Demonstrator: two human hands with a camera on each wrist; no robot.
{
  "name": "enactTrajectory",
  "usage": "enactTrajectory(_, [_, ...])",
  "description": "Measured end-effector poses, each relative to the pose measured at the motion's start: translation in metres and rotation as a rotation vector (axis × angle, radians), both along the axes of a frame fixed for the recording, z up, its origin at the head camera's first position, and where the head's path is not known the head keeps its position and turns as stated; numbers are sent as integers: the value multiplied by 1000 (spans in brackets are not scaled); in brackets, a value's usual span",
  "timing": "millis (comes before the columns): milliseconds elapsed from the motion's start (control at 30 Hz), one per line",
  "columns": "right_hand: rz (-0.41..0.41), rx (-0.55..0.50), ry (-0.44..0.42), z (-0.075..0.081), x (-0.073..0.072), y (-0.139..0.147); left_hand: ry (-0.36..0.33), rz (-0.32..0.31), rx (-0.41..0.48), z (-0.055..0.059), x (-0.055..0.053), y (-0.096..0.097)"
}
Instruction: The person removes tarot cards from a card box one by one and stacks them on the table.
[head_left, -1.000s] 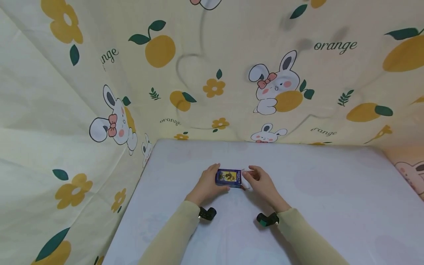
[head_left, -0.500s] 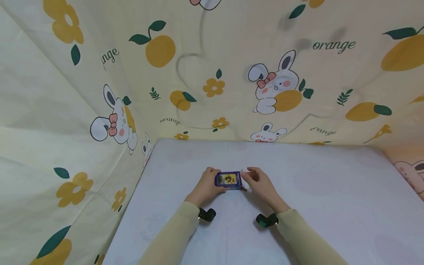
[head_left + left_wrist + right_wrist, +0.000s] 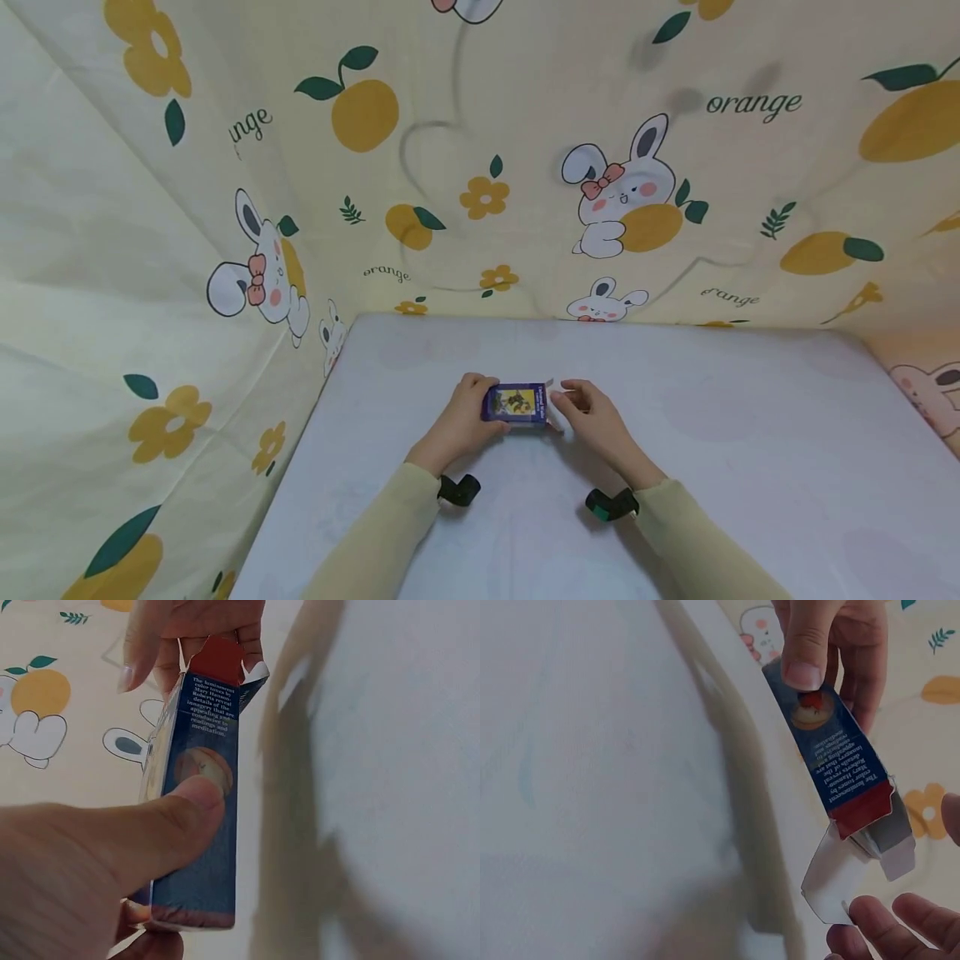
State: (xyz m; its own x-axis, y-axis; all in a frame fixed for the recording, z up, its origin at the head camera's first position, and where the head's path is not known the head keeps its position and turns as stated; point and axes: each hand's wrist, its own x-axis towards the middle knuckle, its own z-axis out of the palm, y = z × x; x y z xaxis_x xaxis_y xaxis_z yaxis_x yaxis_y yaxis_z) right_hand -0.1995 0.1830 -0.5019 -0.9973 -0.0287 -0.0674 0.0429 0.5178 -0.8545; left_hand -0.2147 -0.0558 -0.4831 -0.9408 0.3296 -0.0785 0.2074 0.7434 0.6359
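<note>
A small dark blue card box (image 3: 517, 403) with a yellow picture on its front is held up over the table by my left hand (image 3: 459, 421). That thumb (image 3: 187, 814) presses on the printed narrow side, and its fingers go behind the box. The box's right end stands open, with a white end flap (image 3: 831, 886) and smaller side flaps folded outward. Right beside this end is my right hand (image 3: 597, 423). Its loosely bent fingertips (image 3: 874, 919) are at the white flap's edge, with the thumb apart from them. The inside of the box is mostly hidden.
A white-covered table (image 3: 712, 467) lies beneath both hands. Behind and to the left hangs a cream cloth (image 3: 525, 100) printed with rabbits and oranges. Each wrist carries a small black camera, the left one (image 3: 459, 490) and the right one (image 3: 611, 504).
The left hand and the box have shifted slightly left. My right hand has eased a little to the right, so the fingers stand farther from the box's open end.
</note>
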Motion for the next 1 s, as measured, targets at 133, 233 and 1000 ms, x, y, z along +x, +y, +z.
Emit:
enactTrajectory(133, [7,-24,14,4,4,0,7,-13,25,4,4,-2])
enactTrajectory(233, [24,-47,14,8,7,-2,18,-31,55,6,7,-4])
enactTrajectory(1000, [83,-10,13,11,18,-2,58,-61,102,4,19,-9])
